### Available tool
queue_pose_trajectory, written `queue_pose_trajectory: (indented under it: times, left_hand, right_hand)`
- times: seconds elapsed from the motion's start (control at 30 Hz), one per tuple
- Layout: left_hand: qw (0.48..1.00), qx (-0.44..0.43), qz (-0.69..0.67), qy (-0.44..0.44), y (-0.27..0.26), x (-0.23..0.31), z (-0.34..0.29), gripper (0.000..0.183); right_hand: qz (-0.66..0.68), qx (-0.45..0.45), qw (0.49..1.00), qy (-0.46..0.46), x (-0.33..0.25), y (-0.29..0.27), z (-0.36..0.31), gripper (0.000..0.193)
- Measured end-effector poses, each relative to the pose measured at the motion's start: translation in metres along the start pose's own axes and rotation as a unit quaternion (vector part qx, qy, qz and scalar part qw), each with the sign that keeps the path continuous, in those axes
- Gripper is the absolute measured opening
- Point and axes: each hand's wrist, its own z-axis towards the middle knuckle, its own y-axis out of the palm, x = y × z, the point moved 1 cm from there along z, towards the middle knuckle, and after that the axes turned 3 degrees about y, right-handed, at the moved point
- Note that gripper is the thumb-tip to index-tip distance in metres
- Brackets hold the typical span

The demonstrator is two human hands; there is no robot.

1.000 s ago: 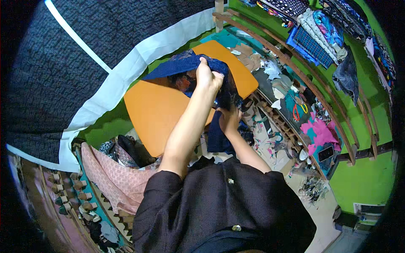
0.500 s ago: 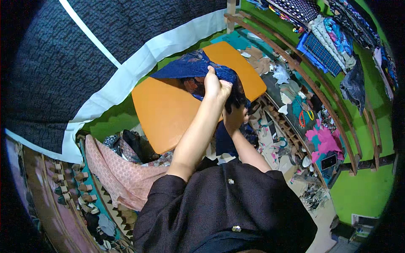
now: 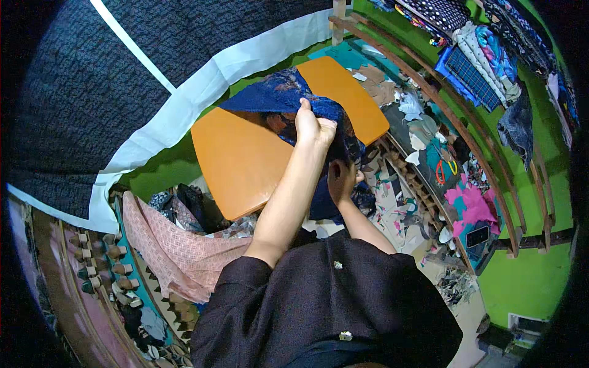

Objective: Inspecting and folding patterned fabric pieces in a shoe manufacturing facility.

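A navy cloth [image 3: 276, 92] with a textured blue face and brownish patterned patches lies across an orange-brown tabletop [image 3: 245, 162] and hangs over its near right edge. My left hand [image 3: 314, 127] is closed on the bunched cloth above the table, thumb up along it. Lower and nearer to me, my right hand [image 3: 342, 180] has its fingers curled in at the hanging part of the same cloth; its grip is partly hidden. Dark blue folds drop below this hand.
Left of my arm drapes a pink cloth [image 3: 165, 245]. A bench with leather scraps, scissors [image 3: 440, 172], pink pieces [image 3: 475, 208] and a phone [image 3: 478, 235] runs along the right. Wooden rails [image 3: 429, 83] and folded fabrics [image 3: 469, 73] stand beyond. A dark quilted sheet [image 3: 80, 110] fills the upper left.
My right hand has turned slightly and shifted down, with less dark cloth over it. My left hand keeps its hold in nearly the same place.
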Motion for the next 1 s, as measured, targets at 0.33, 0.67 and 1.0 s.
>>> queue_pose_trajectory:
  times: [0.33,0.67,1.0]
  left_hand:
    - [1.0,-0.011,-0.012,-0.001,-0.009,-0.002,-0.001,0.04]
    - [1.0,0.02,-0.004,-0.022,-0.022,0.004,0.007,0.037]
    - [0.999,0.038,-0.003,-0.033,-0.018,0.049,0.031,0.039]
  right_hand:
    - [-0.071,-0.002,0.997,0.003,-0.002,0.017,0.003,0.044]
    - [-0.011,0.065,0.997,0.029,0.0,0.027,0.001,0.046]
    - [-0.038,-0.029,0.997,-0.068,0.006,-0.031,-0.023,0.019]
